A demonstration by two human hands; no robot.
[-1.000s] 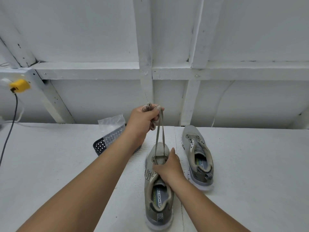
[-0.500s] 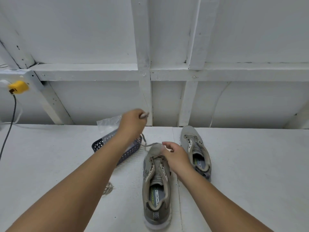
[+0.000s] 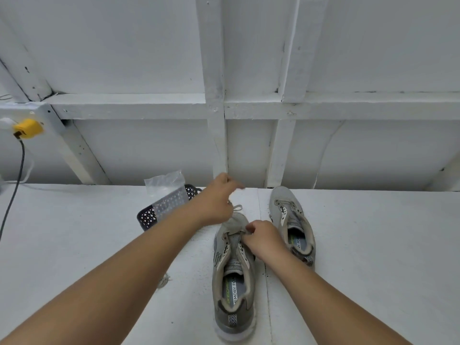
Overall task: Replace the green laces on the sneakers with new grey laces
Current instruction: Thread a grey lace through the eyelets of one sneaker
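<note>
The near sneaker lies lengthwise on the white table, heel toward the person and toe pointing at the wall. Its eyelets look mostly unlaced, and a grey lace trails out past the toe onto the table, making a small loop there. The right hand sits on the front of this shoe, fingers curled down at the top eyelets; it seems to pinch something at the tongue, but the fingertips are turned away and I cannot make out what. The left hand hangs in the air just beyond the toe, above the loop of lace, with its fingers bunched together. It is blurred, so whether it is holding the end of the lace I cannot tell.

The second sneaker rests just to the right, a little farther back, also toe to the wall and apart from the first. Its eyelets look bare too.

To the left of the left forearm a dark perforated basket stands near the wall, with a clear plastic bag lying over it. A small tangle of lace shows by the forearm, partly hidden. Far left, a yellow plug sits on the white frame, its black cable dropping down to the table.
</note>
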